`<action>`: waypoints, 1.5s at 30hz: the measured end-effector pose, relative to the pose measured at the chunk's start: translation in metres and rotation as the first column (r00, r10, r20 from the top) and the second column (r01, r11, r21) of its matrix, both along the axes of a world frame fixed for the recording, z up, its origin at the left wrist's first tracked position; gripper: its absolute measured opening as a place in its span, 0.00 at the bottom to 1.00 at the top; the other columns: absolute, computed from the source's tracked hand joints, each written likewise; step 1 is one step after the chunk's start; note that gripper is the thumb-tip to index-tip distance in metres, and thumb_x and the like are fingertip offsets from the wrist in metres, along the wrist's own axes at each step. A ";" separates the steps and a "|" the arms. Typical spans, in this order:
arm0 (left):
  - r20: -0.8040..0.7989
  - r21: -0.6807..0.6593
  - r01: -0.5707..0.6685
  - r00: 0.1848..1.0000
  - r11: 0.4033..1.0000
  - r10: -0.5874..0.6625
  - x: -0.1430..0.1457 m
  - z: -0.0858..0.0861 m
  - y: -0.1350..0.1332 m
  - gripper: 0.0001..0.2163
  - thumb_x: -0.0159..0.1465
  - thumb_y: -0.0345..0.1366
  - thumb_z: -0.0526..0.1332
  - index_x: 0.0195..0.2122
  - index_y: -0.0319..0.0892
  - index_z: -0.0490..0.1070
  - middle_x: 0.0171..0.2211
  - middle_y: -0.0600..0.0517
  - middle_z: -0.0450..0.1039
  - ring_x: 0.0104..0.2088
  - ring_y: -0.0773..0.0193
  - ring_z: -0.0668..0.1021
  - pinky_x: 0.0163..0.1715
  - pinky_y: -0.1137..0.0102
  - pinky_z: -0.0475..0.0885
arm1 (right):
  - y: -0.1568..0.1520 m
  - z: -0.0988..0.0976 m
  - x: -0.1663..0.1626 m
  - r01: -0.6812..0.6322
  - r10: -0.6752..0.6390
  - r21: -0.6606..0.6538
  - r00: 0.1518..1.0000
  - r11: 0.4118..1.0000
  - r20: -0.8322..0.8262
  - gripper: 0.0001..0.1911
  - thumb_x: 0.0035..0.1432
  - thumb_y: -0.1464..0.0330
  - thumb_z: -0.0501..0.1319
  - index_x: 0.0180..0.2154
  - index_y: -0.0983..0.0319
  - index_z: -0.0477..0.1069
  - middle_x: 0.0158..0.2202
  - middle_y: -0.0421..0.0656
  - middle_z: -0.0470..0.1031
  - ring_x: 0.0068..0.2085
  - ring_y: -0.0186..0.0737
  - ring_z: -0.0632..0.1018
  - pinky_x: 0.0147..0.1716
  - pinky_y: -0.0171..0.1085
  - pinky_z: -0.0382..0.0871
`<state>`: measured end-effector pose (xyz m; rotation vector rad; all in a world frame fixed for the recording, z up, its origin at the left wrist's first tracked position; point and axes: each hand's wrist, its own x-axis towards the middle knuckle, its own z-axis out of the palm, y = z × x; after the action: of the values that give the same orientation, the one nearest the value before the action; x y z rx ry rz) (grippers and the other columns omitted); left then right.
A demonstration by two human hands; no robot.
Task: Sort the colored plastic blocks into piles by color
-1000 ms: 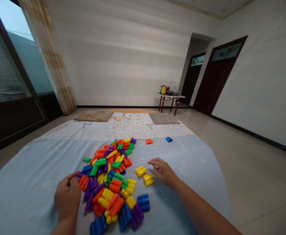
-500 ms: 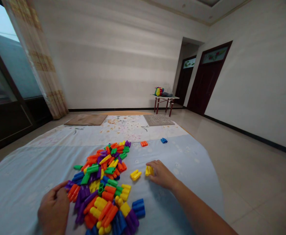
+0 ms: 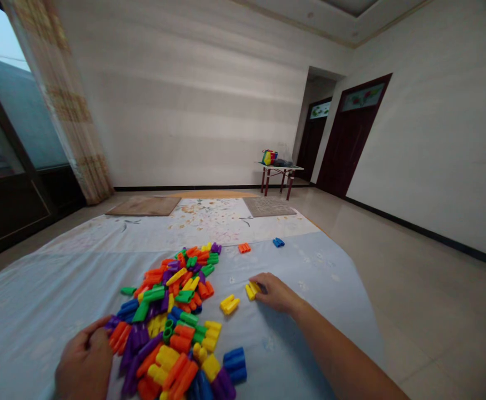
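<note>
My right hand pinches a yellow plastic building block made of joined tubes, low over the blue sheet. Just left of it a second yellow block lies by itself. At the pile's left edge, my left hand has thumb and forefinger closed at a purple block, partly hidden by the fingers. Between the hands spreads a heap of orange, green, purple, blue and yellow blocks. A blue block rests at the heap's near right side.
An orange block and a blue block lie apart farther back on the sheet. Two mats lie at its far edge. Beyond, a small table carries a colourful bag.
The yellow block in my right hand has tilted, its tubes now angled toward the sheet. My left hand has shifted slightly left and down in view, along with the whole scene.
</note>
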<state>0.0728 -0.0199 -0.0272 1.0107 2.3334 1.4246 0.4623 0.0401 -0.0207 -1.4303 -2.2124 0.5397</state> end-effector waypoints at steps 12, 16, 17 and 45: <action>-0.005 0.006 0.020 1.000 1.000 -0.020 0.003 0.007 -0.002 0.18 0.55 0.43 0.49 0.40 0.43 0.73 0.33 0.47 0.73 0.32 0.54 0.73 0.31 0.60 0.67 | 0.040 -0.010 0.002 0.163 -0.163 0.008 0.986 0.987 -0.027 0.22 0.48 0.72 0.62 0.48 0.61 0.73 0.44 0.45 0.77 0.41 0.40 0.77 0.45 0.37 0.68; 0.004 0.016 0.017 1.000 1.000 -0.017 0.001 0.003 0.000 0.18 0.55 0.43 0.49 0.39 0.43 0.73 0.32 0.48 0.73 0.31 0.56 0.73 0.32 0.61 0.67 | 0.034 -0.009 0.003 0.131 -0.131 -0.021 0.991 0.991 -0.040 0.21 0.49 0.71 0.62 0.48 0.62 0.72 0.44 0.46 0.77 0.40 0.39 0.77 0.45 0.37 0.69; 0.015 0.013 0.017 1.000 1.000 -0.017 0.001 0.003 0.000 0.18 0.55 0.43 0.50 0.39 0.43 0.73 0.32 0.48 0.73 0.31 0.56 0.73 0.32 0.61 0.67 | 0.033 -0.009 0.003 0.139 -0.140 -0.019 0.989 0.990 -0.043 0.21 0.49 0.71 0.62 0.48 0.62 0.72 0.44 0.46 0.76 0.41 0.39 0.77 0.45 0.37 0.68; 0.054 0.031 0.010 0.998 0.999 -0.012 0.001 0.003 0.001 0.17 0.54 0.42 0.51 0.39 0.43 0.73 0.31 0.49 0.73 0.32 0.58 0.74 0.33 0.64 0.67 | -0.027 0.005 -0.051 -0.107 0.118 0.077 0.981 0.991 -0.155 0.22 0.52 0.62 0.64 0.48 0.62 0.72 0.47 0.49 0.73 0.50 0.44 0.72 0.53 0.43 0.63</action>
<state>0.0740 -0.0186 -0.0242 0.9789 2.2715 1.4690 0.4109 0.0133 -0.0160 -1.1902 -2.1717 0.5890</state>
